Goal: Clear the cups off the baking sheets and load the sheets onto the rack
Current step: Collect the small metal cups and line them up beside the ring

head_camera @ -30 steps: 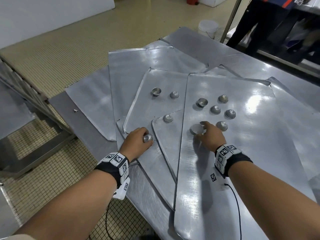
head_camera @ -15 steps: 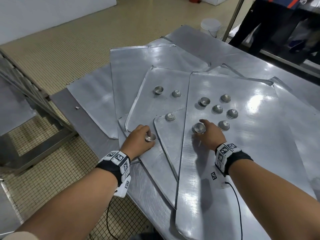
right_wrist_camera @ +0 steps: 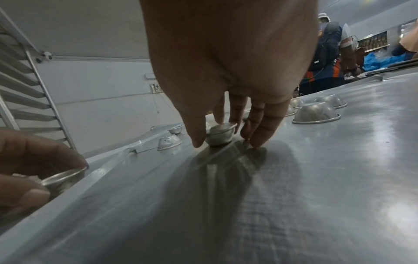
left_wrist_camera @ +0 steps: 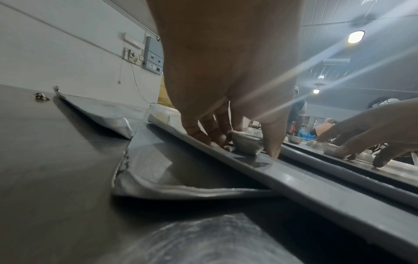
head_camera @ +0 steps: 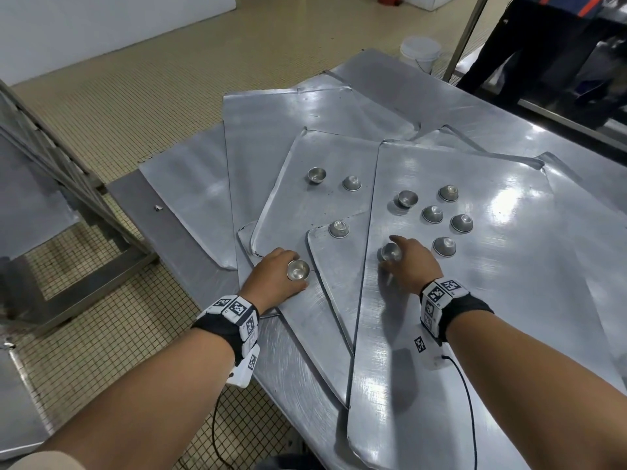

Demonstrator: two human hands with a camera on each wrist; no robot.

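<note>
Everything here is dull brushed metal: flat baking sheets with rounded corners and shallow raised rims lie fanned and overlapping on a steel counter (head_camera: 176, 228). The largest sheet (head_camera: 475, 317), on top at the right, is scuffed with fine swirl marks and catches bright glare. Small round metal cups dot the sheets, some upright like tiny bowls, others inverted into domes (the domes show a flared rim against the sheet).

The left hand (head_camera: 271, 281) pinches an upright cup (head_camera: 298, 270) between thumb and fingers (left_wrist_camera: 199, 132), its base on a lower sheet (head_camera: 305, 212) near that sheet's front edge. The right hand (head_camera: 412, 262) grips a second upright cup (head_camera: 391, 252) on the largest sheet, thumb on one side, fingers on the other.

Five more cups (head_camera: 432, 214) cluster just beyond the right hand; three sit on the sheets to the left.

The right wrist view alone shows the rack (right_wrist_camera: 29, 100), a slanted ladder of thin steel rails at the left, and a person (right_wrist_camera: 328, 59) standing past the counter.
</note>
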